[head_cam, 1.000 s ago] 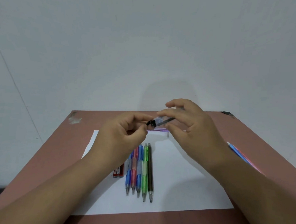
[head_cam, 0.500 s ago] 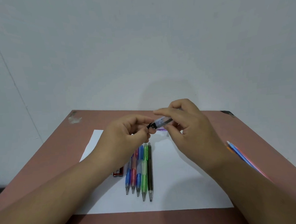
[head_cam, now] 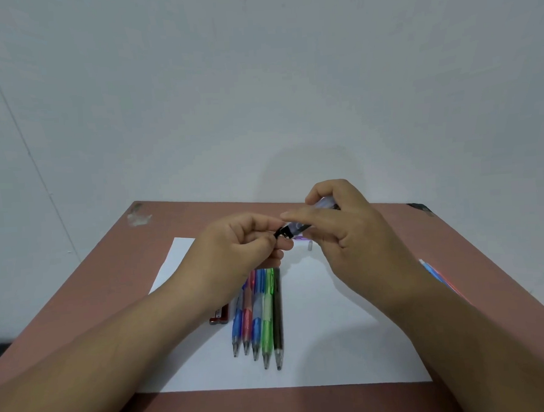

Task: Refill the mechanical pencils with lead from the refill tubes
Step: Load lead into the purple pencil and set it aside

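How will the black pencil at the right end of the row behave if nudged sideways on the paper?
The black pencil looks slim and round, so it would probably roll rather than slide. The green pencil lies right against it, so a push toward the row likely shifts the neighbours too. It looks stiff and light; the white paper seems smooth, giving little grip.

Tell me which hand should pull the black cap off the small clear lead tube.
Left, probably. The left hand already pinches the black cap, while the right hand grips the small clear lead tube and can steady it.
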The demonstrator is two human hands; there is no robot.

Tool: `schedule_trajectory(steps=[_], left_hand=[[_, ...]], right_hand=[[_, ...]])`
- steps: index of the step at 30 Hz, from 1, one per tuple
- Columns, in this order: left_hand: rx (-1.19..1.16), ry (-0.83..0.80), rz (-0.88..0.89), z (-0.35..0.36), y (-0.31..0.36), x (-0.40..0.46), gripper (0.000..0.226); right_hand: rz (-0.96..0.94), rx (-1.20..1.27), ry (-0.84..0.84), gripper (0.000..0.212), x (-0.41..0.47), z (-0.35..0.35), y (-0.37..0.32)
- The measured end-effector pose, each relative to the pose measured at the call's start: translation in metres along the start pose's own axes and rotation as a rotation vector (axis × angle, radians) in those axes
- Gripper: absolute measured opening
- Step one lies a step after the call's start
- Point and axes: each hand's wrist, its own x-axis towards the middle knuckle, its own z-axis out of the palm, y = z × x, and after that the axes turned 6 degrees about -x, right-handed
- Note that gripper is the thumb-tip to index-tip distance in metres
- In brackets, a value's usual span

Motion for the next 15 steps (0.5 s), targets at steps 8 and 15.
schedule_trajectory(steps=[8,15], left_hand=[[-0.073,-0.005,-0.078,-0.0015,0.0018,0.0001,0.020],[-0.263,0.019,-0.179,-0.0043,0.0038,0.0029,0.025]], right_hand=[[0.030,-0.079,-0.033,0.069,0.0016,-0.0062,0.0019],[0.068,-0.051,-0.049,0.059,0.0027,-0.0096,-0.0003]])
